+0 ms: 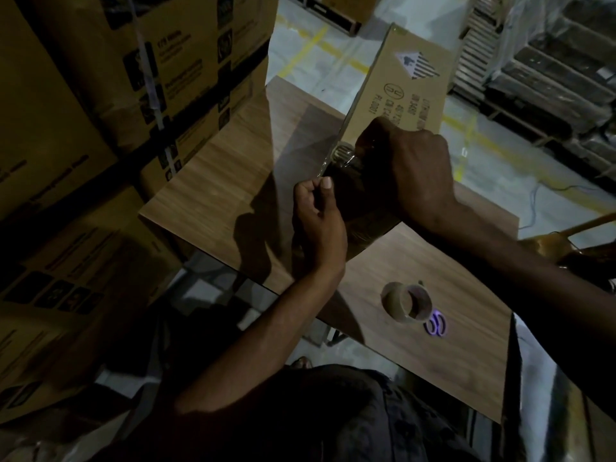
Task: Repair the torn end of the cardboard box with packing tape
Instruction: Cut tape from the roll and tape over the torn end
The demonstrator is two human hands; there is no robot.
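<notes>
Across the worktop's (pixel 216 181) middle lies the long cardboard box (pixel 410 88), one end toward the near edge. The right hand (pixel 420 171) curls over that end, gripping it, while the left hand (pixel 320 221) pinches a clear tape strip (pixel 343 156) at its corner. A tape roll (pixel 406 300) and purple scissors (pixel 435 325) sit nearer the right corner.

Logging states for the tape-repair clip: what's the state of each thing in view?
Box: lying on table, near end torn, partly taped.
Strip: clear, pulled out at the box end.
Left grip: pinching the strip.
Right grip: curled over the box end, holding it.
Roll: loose on table, untouched.
Scissors: lying beside roll, untouched; blades not visible.
</notes>
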